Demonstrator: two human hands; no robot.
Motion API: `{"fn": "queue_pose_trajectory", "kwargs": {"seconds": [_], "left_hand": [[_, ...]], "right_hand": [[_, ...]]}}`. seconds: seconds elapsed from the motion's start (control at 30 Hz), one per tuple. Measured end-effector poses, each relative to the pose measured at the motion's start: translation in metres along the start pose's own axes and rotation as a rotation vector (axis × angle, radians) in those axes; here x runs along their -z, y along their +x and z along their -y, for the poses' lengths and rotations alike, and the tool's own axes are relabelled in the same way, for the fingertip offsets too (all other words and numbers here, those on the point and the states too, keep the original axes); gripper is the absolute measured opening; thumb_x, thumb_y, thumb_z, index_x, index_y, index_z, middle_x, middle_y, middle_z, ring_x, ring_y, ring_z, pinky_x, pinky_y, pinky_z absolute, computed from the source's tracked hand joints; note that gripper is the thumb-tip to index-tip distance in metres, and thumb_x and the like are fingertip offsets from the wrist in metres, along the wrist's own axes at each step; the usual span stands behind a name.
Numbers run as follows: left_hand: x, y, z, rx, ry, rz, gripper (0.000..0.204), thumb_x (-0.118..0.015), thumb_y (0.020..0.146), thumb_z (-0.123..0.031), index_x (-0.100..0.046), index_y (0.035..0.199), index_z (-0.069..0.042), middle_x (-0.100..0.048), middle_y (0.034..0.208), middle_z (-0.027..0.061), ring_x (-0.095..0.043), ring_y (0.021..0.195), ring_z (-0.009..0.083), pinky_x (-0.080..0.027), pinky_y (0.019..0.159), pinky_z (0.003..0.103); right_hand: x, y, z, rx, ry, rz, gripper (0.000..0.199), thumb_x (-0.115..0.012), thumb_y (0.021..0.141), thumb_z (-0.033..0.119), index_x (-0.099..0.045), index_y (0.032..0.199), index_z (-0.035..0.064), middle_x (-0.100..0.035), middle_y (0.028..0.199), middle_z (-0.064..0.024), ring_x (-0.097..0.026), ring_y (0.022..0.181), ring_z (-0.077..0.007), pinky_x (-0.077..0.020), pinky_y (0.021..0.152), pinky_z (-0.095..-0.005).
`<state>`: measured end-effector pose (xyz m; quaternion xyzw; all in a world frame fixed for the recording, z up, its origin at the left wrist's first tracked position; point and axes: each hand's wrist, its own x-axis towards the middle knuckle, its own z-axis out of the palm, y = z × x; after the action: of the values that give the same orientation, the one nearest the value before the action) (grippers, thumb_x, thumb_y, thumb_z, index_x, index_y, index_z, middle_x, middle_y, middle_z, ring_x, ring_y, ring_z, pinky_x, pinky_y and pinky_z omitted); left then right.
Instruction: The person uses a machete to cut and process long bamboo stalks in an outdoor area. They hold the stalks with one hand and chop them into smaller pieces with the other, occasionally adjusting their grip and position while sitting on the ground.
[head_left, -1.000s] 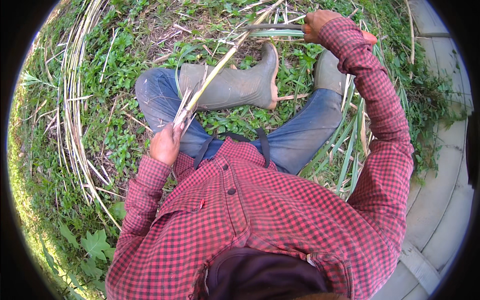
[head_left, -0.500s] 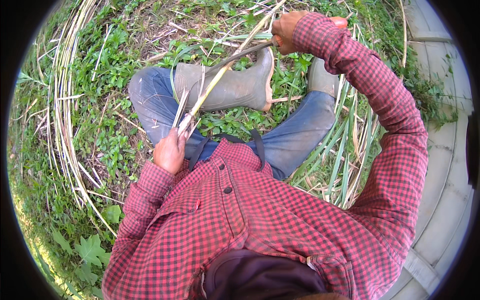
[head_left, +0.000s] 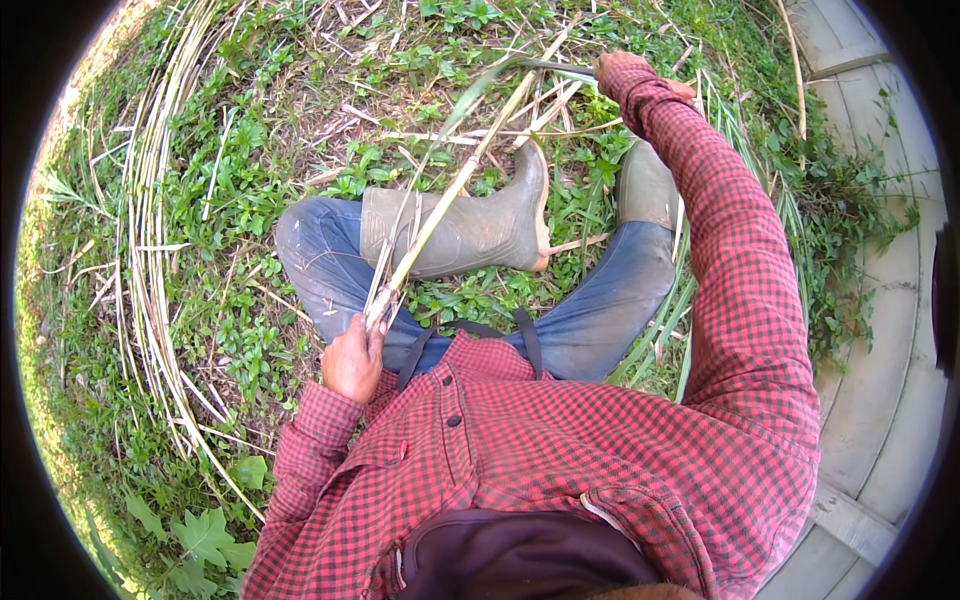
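Seated person holding a pale cane stalk across the lap, over grass.

At far left a bundle of cut stalks lies on the grass. Left hand is clenched on the butt end of the cane stalk, which slants up-right over a rubber boot. Right hand, arm outstretched, is closed on a blade meeting the stalk's upper end.

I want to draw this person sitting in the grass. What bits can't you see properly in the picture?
- Right hand, head view: only its back shows, so its grip on the blade is hidden.
- Left hand: its fingers curl around the stalk, hiding the stalk's end.
- Right boot: the red sleeve covers part.
- Blade: thin and blurred.
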<state>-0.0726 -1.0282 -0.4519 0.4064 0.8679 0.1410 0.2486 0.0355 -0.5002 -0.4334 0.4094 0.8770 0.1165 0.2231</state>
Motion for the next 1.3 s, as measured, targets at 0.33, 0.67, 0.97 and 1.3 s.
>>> {"fn": "queue_pose_trajectory", "kwargs": {"seconds": [0.33, 0.67, 0.97, 1.3], "left_hand": [[0.001, 0.057, 0.028, -0.097, 0.217, -0.216, 0.028, -0.051, 0.084, -0.025, -0.049, 0.102, -0.003, -0.055, 0.086, 0.0209, -0.057, 0.074, 0.0389, -0.045, 0.062, 0.046], [0.063, 0.079, 0.006, -0.030, 0.404, -0.292, 0.028, -0.045, 0.089, -0.033, -0.046, 0.100, -0.008, -0.062, 0.077, 0.0177, -0.059, 0.067, 0.0372, -0.045, 0.057, 0.046], [0.152, 0.064, 0.002, 0.002, 0.009, -0.097, 0.036, -0.049, 0.089, -0.034, -0.050, 0.096, 0.001, -0.055, 0.068, 0.0122, -0.053, 0.061, 0.0221, -0.042, 0.056, 0.033], [0.199, 0.042, -0.067, 0.153, -0.256, 0.109, 0.030, -0.045, 0.091, -0.033, -0.046, 0.082, -0.005, -0.037, 0.059, -0.0035, -0.036, 0.050, 0.0059, -0.031, 0.044, 0.021]], "right_hand": [[-0.049, -0.079, 0.067, 0.120, 0.500, 0.066, 0.045, -0.057, 0.073, 0.042, -0.059, 0.101, 0.0064, -0.062, 0.092, -0.0184, -0.060, 0.084, -0.0326, -0.0466, 0.079, -0.0424], [-0.064, -0.193, 0.168, 0.219, 1.007, -0.241, 0.039, -0.062, 0.073, 0.040, -0.050, 0.086, 0.0055, -0.058, 0.075, -0.0164, -0.058, 0.074, -0.0361, -0.0456, 0.066, -0.0448], [-0.034, -0.205, 0.196, 0.377, 1.114, -0.581, 0.031, -0.066, 0.069, 0.025, -0.047, 0.085, 0.0061, -0.054, 0.078, -0.0101, -0.058, 0.072, -0.0311, -0.0468, 0.061, -0.0403], [-0.005, -0.131, 0.231, 0.109, 1.481, -0.656, 0.035, -0.069, 0.064, 0.021, -0.051, 0.092, 0.0087, -0.057, 0.082, -0.0094, -0.061, 0.077, -0.0279, -0.0491, 0.066, -0.0378]]}}
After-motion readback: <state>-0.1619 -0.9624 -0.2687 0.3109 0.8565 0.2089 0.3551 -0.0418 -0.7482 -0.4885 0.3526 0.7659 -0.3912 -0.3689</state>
